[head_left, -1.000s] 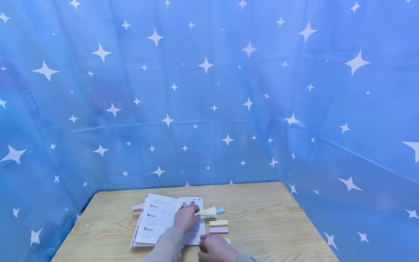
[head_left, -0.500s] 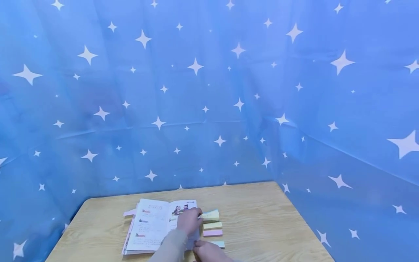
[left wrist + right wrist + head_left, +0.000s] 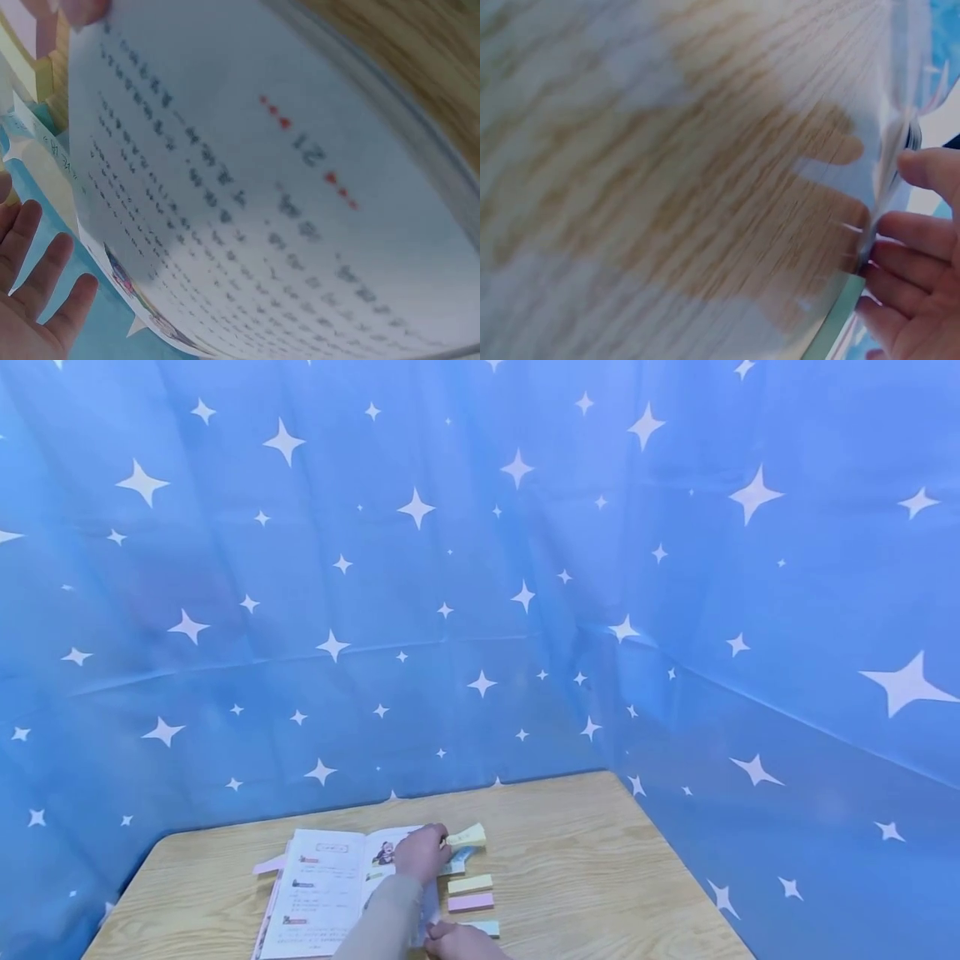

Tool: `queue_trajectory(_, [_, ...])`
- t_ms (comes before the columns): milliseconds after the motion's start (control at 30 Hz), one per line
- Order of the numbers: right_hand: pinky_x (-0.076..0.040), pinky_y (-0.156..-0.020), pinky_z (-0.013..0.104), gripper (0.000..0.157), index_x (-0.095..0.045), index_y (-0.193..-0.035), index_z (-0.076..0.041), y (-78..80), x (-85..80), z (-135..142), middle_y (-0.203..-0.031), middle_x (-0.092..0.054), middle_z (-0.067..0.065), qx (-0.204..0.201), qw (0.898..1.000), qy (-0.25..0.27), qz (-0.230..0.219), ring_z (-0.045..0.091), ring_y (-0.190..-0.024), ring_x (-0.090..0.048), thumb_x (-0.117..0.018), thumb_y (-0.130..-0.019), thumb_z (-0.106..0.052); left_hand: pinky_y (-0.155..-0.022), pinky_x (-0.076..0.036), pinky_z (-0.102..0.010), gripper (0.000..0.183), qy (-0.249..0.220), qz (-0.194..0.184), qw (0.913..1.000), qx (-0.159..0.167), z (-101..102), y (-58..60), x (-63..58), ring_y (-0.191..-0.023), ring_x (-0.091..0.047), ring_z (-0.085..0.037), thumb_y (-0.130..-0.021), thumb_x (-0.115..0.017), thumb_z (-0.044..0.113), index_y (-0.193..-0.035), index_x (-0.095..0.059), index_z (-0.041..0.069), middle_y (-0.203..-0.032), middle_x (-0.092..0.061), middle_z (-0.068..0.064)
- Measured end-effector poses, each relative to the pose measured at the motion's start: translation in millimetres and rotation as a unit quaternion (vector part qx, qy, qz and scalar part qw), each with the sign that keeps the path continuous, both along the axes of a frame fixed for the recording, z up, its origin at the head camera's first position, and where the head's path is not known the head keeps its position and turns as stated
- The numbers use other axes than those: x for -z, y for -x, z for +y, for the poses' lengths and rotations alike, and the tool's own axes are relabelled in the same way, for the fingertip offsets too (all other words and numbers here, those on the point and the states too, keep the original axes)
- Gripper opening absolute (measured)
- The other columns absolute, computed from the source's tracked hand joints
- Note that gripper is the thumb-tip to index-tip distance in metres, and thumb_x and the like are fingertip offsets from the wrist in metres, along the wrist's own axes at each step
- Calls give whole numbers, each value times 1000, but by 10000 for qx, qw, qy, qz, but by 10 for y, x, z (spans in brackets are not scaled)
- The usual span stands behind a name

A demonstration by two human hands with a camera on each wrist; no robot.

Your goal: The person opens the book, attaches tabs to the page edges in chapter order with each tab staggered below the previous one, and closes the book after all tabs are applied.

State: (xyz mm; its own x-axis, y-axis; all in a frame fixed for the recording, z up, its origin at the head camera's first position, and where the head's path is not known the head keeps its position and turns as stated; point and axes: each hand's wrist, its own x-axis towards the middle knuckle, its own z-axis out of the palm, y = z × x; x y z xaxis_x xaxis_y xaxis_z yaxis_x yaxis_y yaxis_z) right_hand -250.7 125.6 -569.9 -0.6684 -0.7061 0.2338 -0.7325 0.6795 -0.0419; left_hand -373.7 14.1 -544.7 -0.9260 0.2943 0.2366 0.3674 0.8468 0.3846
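Note:
An open book with printed text lies toward the front left of the table in the head view. At its right edge my left hand pinches a yellow sticky tab, with a blue tab just below. In the left wrist view, the other fingers of that hand spread beside a curved page numbered 21. Lower down, my right hand holds the page's bottom right corner between thumb and fingers. Its fingertips show at that corner in the left wrist view.
Right of the book lie a yellow sticky-note pad, a pink pad and a pale green pad. A pink tab sticks out on the book's left. A blue star-patterned curtain surrounds the wooden table.
The head view has turned to the right. My right hand has moved in to the page's lower corner. The yellow tab now angles upward, apart from the blue one.

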Motion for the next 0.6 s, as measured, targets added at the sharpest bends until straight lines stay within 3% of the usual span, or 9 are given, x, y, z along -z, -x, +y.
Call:
queue_trajectory(233, [-34,-47,7,14,-63,-77,-21,-3,-31,-13,-88,-58,-17,48,9999,-69,-100,-8,-65,-47,-67,-85,-31,-57,-50,-39,9,-112,-89,9997,-207,6,42,12,-66,-61,-22,-83,-72,17,-87,-69,10,-74,-64,-2])
queue_trajectory(367, [-34,-48,5,16,-64,-76,-20,0,-31,-9,-87,-59,-15,-63,10000,55,-25,-9,-64,-46,-67,-85,-32,-54,-49,-40,9,100,-27,9992,-375,-3,9,2,-63,-58,-22,-81,-73,15,-80,-66,11,-70,-60,-1])
queue_trajectory(600, [-32,-45,7,10,-67,-80,-23,-24,-30,-26,-81,-52,-17,150,9998,-114,-27,-9,-59,-42,-67,-85,-32,-64,-51,-46,16,589,-147,9968,-511,4,-12,-14,-72,-56,-26,-80,-76,19,-75,-64,11,-72,-55,-3])
